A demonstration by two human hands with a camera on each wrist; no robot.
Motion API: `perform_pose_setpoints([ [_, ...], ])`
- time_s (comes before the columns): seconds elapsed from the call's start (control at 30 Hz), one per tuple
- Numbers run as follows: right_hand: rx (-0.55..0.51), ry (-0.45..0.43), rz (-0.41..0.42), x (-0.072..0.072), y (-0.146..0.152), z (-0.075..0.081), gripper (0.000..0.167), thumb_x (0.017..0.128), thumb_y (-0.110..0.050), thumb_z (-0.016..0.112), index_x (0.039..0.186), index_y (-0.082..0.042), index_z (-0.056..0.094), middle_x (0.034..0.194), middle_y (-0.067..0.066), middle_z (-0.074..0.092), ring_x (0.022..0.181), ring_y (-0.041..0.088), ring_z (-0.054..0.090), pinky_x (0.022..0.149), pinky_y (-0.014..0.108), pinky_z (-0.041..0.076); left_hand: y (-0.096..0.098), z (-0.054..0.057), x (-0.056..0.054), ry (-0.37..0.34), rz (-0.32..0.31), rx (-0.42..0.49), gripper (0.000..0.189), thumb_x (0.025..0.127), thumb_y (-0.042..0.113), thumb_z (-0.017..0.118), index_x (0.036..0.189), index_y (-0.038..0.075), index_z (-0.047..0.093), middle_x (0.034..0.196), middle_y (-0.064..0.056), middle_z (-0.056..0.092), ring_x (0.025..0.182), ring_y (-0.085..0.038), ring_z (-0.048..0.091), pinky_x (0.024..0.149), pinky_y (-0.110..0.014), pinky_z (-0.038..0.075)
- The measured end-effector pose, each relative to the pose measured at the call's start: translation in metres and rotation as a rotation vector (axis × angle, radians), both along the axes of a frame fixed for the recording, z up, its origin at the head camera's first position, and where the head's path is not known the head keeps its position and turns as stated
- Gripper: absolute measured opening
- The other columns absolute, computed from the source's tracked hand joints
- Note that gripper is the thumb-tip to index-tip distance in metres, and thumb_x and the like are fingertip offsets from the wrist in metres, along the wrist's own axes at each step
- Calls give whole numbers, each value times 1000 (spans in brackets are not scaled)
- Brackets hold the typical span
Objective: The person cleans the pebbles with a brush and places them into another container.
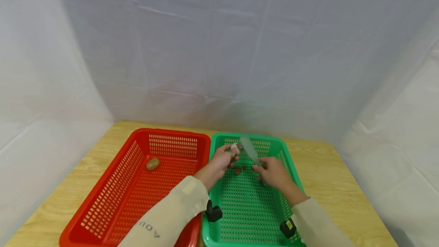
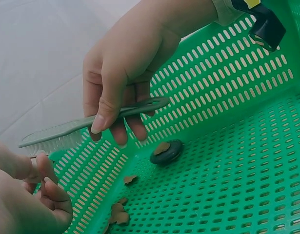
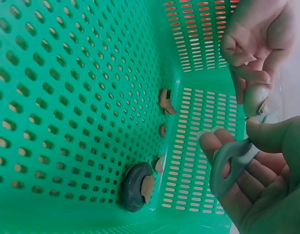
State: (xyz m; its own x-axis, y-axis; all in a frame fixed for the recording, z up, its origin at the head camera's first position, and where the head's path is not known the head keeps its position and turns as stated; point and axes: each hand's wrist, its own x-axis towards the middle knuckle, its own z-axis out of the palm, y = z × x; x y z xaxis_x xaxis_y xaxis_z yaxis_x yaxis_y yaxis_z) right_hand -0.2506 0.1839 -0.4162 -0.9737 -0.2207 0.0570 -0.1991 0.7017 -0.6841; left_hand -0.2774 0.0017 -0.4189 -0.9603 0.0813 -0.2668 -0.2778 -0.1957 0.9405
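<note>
Left hand [image 1: 221, 160] around pale lump [image 3: 255, 99], right hand [image 1: 274, 171] around brush [image 1: 251, 150], near green basket's far rim [image 1: 265, 138], ample room nearer

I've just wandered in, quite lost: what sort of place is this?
Probably a makeshift work booth: pale sheeting screens the back and both sides of a wooden table, where a red basket and a green basket stand.

Pale sheeting [image 1: 219, 48] hangs around a wooden table [image 1: 332, 186].

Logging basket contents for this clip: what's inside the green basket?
Several brown fragments and a dark oval object lie at the bottom, one fragment atop that object. What is directly beneath them is covered and cannot be seen.
</note>
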Motion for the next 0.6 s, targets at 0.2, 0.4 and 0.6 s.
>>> perform_pose_setpoints([
  [0.2, 20, -22, -29, 2, 0, 2, 17, 94, -14, 64, 103, -2, 70, 84, 8, 72, 65, 20, 68, 58, 32, 53, 0, 1, 1, -5, 7, -1, 42, 103, 10, 48, 142, -1, 41, 93, -10, 64, 66, -6, 54, 54, -17, 35],
  [0.4, 20, -49, -45, 2, -1, 2, 15, 94, -14, 64, 100, -2, 70, 83, 9, 72, 67, 24, 69, 55, 31, 51, 1, 0, 1, -2, 14, 6, 41, 102, 9, 48, 141, -3, 41, 90, -8, 62, 66, -6, 53, 53, -17, 35],
  [0.6, 9, -59, -54, 1, 0, 2, 17, 94, -14, 65, 101, 0, 71, 84, 12, 72, 67, 26, 69, 54, 32, 51, 1, 1, 1, 3, 17, 12, 42, 102, 9, 49, 141, -3, 40, 90, -8, 62, 66, -6, 53, 53, -17, 35],
])
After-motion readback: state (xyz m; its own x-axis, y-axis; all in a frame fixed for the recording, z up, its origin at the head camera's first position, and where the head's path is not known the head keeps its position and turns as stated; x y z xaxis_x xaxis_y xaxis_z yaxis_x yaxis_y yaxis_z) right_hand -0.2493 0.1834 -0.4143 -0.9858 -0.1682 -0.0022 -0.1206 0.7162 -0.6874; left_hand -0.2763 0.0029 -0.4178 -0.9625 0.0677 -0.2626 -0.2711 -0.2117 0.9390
